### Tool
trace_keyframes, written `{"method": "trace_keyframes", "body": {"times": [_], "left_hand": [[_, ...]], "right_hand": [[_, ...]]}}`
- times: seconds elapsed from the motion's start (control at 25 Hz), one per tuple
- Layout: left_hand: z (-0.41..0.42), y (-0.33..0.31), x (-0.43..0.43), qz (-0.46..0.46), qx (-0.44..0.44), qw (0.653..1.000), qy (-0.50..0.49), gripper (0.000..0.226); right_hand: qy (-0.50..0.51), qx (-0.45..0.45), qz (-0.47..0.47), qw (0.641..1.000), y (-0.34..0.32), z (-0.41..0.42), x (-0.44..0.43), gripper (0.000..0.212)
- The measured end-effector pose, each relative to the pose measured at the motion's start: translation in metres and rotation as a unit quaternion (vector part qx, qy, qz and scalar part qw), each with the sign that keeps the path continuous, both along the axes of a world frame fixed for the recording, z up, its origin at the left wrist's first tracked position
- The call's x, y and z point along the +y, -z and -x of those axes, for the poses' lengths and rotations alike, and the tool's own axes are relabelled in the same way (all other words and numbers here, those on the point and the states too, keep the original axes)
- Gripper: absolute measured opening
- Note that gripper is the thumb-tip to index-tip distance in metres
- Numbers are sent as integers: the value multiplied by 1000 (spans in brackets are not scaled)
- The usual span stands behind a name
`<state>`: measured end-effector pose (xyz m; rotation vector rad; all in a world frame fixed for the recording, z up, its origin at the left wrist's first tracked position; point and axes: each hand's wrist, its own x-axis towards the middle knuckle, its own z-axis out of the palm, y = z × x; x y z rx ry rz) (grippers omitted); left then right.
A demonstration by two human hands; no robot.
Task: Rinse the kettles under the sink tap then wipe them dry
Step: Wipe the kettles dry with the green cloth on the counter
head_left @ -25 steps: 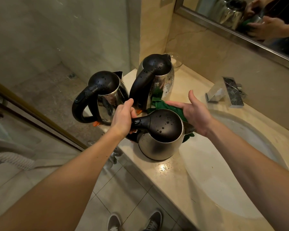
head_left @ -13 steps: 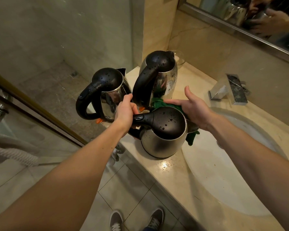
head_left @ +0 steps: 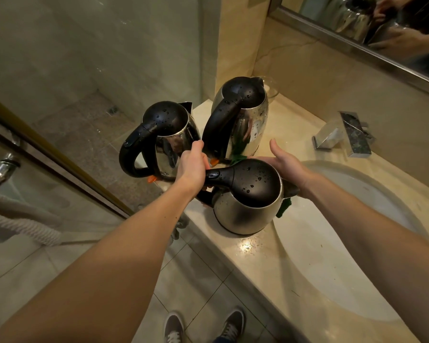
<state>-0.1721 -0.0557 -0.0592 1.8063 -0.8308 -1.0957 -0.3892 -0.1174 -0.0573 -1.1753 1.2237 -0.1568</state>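
Near kettle (head_left: 245,214) stands on the table (head_left: 258,246), close to the front edge and just beside the left rim of the sink (head_left: 357,219). Its lid is down and beaded with water; contents cannot be seen.

Left hand (head_left: 192,167): grip closed round the black handle of this kettle, at its top end.

Right hand (head_left: 286,164): grip open, thumb raised, palm laid against the far side of the same kettle. The fingertips are hidden behind the lid. A green cloth (head_left: 284,206) shows below the spout and again behind the kettle; whether the palm presses on it I cannot tell.

Two more kettles stand behind, near the table's left end. The short kettle (head_left: 169,142) sits at the left edge, its handle overhanging toward the shower glass (head_left: 60,134). The tall kettle (head_left: 243,120) is just beside it, near the back corner. Both lids are down and wet, so their contents are hidden.

The three kettles are crowded, with narrow gaps between them. Open room lies to the right, over the sink. The tap (head_left: 344,134) stands at the back rim, well apart from the hands.
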Motion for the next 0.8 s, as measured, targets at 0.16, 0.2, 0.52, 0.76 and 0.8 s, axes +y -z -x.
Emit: {"method": "trace_keyframes", "body": {"times": [0.16, 0.2, 0.52, 0.76, 0.8], "left_hand": [[-1, -1, 0, -19, -3, 1000, 19, 64], [-1, -2, -1, -26, -3, 999, 24, 65], [-3, -3, -3, -39, 12, 999, 27, 61], [-5, -4, -2, -45, 34, 997, 48, 60], [-6, -4, -3, -46, 37, 997, 51, 59]], "right_hand": [[5, -44, 40, 998, -40, 0, 21, 76], [-9, -20, 81, 996, -47, -6, 27, 72], [-303, 260, 442, 803, -47, 4, 114, 82], [-379, 329, 577, 644, -24, 6, 148, 81], [-402, 324, 593, 618, -23, 5, 149, 78]]}}
